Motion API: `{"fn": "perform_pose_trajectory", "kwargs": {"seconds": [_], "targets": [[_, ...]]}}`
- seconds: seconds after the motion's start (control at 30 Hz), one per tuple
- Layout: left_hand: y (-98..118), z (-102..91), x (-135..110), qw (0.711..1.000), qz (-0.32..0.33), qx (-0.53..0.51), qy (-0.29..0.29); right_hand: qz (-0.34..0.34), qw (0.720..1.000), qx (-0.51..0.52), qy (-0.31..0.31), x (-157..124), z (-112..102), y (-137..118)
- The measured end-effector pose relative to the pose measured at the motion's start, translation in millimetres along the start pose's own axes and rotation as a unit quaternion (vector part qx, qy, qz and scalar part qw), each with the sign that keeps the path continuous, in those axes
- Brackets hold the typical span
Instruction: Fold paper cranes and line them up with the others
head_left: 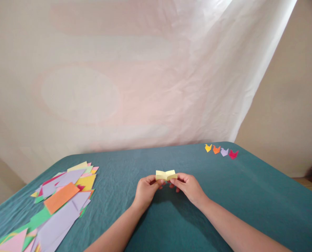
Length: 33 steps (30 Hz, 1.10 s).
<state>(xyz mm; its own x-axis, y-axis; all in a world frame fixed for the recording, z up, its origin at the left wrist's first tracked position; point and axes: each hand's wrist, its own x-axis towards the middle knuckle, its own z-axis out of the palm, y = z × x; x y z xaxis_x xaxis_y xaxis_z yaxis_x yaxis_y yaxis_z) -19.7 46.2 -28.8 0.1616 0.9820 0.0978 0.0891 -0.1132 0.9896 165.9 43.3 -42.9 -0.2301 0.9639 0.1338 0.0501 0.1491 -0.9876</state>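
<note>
Papers near tabletop's left edge; paper birds near far-right corner; left hand, right hand pinch creased yellow slip.

Table: bears all loose items. Pile of paper sheets: on table, left side, overlapping, running from near to far. Row of four paper figures: on table, far right corner, side by side. Folded paper: over table, centre, between left hand and right hand. Hanging sheet: behind table's far edge.
</note>
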Motion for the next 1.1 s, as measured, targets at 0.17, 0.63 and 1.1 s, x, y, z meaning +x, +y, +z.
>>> {"fn": "perform_pose_trajectory", "kwargs": {"seconds": [0.17,0.63,1.1], "targets": [[-5.7,1.3,0.3,0.999,0.001,-0.033,-0.007,0.007,1.0,0.006,0.02,-0.2,-0.2,0.3],[-6.4,20.6,-4.6,0.997,0.018,-0.08,0.016,-0.01,0.998,0.049,0.046,-0.8,12.3,5.5],[-0.5,23.8,-8.7,0.995,0.036,-0.095,-0.016,-0.031,0.996,0.074,0.041,-0.2,12.3,5.3]]}}
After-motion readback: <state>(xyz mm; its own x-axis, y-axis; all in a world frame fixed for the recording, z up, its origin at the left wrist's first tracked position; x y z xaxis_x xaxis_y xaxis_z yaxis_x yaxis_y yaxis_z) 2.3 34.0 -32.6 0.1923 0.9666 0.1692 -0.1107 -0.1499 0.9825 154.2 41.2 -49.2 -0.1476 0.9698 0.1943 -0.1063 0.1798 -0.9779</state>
